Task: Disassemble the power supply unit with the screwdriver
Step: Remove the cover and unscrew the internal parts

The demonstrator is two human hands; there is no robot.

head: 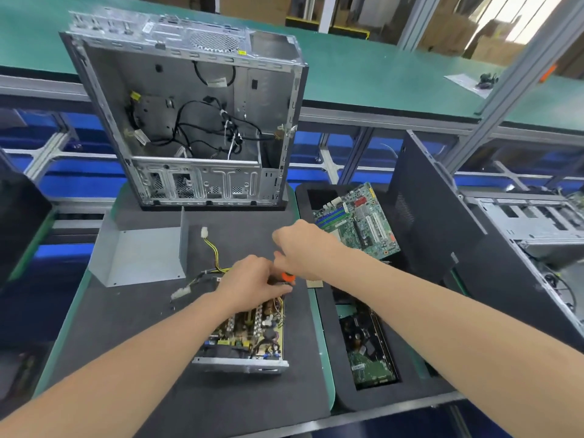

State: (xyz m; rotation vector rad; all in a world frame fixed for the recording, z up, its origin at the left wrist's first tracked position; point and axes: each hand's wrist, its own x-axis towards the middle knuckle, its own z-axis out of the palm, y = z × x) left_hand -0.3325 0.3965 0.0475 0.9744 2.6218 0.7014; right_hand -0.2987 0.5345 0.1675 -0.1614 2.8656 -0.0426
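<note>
The power supply unit (pixel 249 336) lies open on the dark mat, its circuit board and coils exposed, cables with white plugs trailing to its left. My right hand (pixel 303 248) grips the screwdriver (pixel 288 276), whose orange and black handle shows just below my fist, upright over the unit's far end. My left hand (pixel 252 279) rests on that far end, fingers curled at the parts beside the screwdriver's tip. The tip itself is hidden by my hands. The unit's grey metal cover (pixel 142 254) lies off to the left on the mat.
An emptied computer case (pixel 189 115) stands at the mat's far edge. To the right, a black tray holds a green motherboard (pixel 357 222) and a hard drive (pixel 369 358). A dark side panel (pixel 436 216) leans beside another chassis (pixel 531 222).
</note>
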